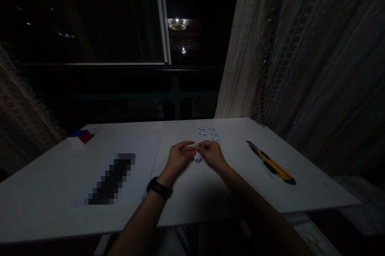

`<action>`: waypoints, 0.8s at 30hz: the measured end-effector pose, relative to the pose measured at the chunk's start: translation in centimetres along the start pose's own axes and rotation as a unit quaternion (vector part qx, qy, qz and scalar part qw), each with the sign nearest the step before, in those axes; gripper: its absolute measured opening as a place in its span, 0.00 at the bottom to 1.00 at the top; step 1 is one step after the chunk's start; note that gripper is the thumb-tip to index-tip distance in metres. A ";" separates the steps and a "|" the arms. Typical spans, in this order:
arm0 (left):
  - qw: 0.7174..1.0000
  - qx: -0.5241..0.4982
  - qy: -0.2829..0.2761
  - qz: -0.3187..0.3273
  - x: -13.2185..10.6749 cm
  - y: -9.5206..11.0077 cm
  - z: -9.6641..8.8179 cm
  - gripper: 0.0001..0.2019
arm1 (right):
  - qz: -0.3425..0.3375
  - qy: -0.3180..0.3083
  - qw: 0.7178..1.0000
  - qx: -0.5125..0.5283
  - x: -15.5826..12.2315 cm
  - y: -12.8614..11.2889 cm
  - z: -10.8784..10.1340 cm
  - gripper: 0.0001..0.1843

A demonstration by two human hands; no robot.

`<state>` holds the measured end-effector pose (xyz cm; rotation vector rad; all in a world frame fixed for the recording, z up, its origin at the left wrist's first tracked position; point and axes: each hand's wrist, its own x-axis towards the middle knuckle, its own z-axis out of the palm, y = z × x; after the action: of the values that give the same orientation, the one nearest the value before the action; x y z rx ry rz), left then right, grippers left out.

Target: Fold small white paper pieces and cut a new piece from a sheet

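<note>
Dim room, white table (pixel 180 200), dark window (pixel 87 27) with pale frame (pixel 159 19), striped curtain (pixel 240 47) right, lamp reflection (pixel 177 24) glowing.

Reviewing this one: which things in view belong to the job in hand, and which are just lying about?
Seemingly part of the job:
small white piece at the fingertips of the left hand and right hand
small pieces just beyond them

Apparently lying about, untouched:
yellow-and-black cutter, right
multicoloured block, far left
white sheet, left
</note>
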<state>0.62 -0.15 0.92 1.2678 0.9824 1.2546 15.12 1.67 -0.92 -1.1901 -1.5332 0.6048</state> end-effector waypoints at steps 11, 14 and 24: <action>0.999 -0.008 0.039 -0.005 -0.1 0.1 0.0 0.19 | 0.045 0.001 0.997 0.056 0.1 -0.5 -0.2 0.11; 1.000 0.000 0.025 0.009 0.1 -0.1 -0.1 0.20 | 0.048 -0.003 0.996 0.076 0.1 -0.7 -0.2 0.11; 0.734 0.622 0.262 0.080 -2.8 2.5 -4.9 0.26 | 0.016 0.031 0.999 0.020 0.2 0.2 -0.7 0.11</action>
<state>-4.80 -2.60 2.50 2.0415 2.4162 1.0372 15.82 1.84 -0.79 -1.1939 -1.4449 0.6119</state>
